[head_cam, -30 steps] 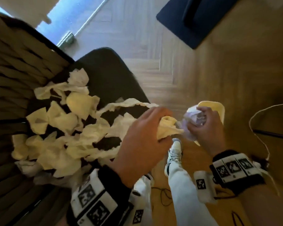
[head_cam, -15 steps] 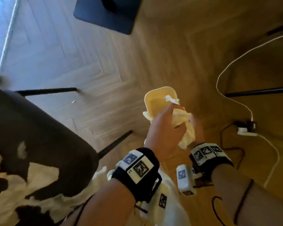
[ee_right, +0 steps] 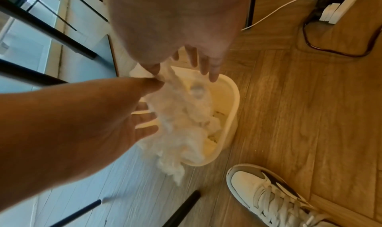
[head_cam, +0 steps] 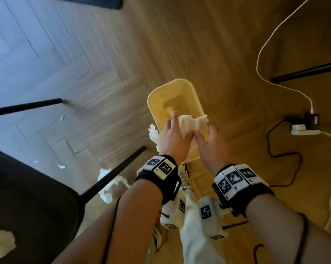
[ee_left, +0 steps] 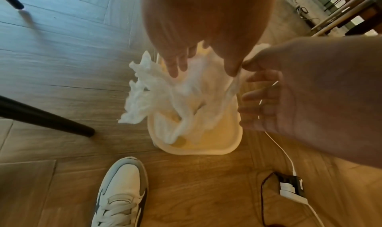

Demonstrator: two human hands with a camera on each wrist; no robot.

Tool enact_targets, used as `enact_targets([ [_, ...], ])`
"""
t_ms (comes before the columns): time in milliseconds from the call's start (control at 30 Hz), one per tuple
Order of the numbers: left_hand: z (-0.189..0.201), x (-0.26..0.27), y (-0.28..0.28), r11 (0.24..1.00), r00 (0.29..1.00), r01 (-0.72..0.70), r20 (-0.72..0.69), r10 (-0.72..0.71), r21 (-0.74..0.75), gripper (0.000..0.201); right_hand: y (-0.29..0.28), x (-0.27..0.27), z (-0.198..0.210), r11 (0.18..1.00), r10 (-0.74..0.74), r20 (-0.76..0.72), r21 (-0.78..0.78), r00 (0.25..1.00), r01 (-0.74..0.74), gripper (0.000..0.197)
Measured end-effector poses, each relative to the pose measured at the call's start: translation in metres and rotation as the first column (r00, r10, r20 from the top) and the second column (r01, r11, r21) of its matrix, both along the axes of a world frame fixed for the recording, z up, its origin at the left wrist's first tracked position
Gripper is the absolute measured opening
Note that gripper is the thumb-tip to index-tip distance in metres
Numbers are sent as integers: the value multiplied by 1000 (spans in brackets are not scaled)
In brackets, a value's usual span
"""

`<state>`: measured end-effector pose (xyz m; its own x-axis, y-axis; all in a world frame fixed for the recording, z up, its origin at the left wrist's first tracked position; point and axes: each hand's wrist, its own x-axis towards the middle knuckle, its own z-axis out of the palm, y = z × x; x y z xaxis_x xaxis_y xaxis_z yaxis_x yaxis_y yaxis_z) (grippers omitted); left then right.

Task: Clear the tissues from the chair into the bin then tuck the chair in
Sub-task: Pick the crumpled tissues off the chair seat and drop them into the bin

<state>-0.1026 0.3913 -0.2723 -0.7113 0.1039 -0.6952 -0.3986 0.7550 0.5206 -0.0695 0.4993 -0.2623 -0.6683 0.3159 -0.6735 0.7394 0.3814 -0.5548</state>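
Note:
A cream plastic bin [head_cam: 180,81] stands on the wood floor. Both my hands hover over its near end, palms facing each other. My left hand [head_cam: 172,135] and right hand [head_cam: 211,143] have straight, spread fingers. A loose wad of white tissues [head_cam: 191,121] hangs between them and trails into the bin [ee_left: 196,152]; part of it [ee_left: 136,96] spills over the left rim. The two thumbs touch one strand. The black chair [head_cam: 31,197] is at lower left with one tissue [head_cam: 1,242] showing on its seat. More tissues [head_cam: 109,189] lie on the floor beside its front leg.
A white power strip [head_cam: 303,131] with white and dark cables lies right of the bin. A black table leg [head_cam: 309,72] crosses the far right. Thin black chair legs [head_cam: 27,106] stand on the left. My white shoe [ee_left: 122,194] is just short of the bin.
My view swung from the tissue-covered seat to the bin. Both hands carried their wads over the bin and their fingers uncurled, so the tissues now hang loose and fall in.

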Motion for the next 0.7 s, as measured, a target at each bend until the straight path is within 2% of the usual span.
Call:
enact_targets([
  [67, -1, 3, -5, 995, 995, 88, 45, -86, -43, 72, 3, 4, -4, 999, 23, -7, -29, 1000, -23, 55],
  [167, 13, 15, -18, 985, 986, 166, 34, -165, -54, 56, -4, 14, 2, 999, 44, 57, -9, 997, -43, 50],
  [367, 56, 53, -50, 992, 994, 99, -49, -96, 72, 33, -36, 34, 31, 994, 68, -53, 84, 996, -63, 23],
  [433, 68, 66, -59, 992, 995, 87, -50, -83, 89, 24, -49, 46, 37, 994, 111, -36, 27, 993, -110, 8],
  [500, 77, 82, -71, 997, 998, 53, -28, -51, 56, 16, -60, 56, 45, 980, 182, 73, -91, 981, -175, 7],
  [600, 83, 114, -95, 999, 995, -24, 91, 27, -30, 13, -74, 72, 55, 909, 407, 269, -214, 873, -357, 10],
  [700, 78, 149, -125, 992, 979, 22, 203, 4, -124, 10, -86, 84, 58, 825, 565, 309, -210, 765, -524, 17],
])
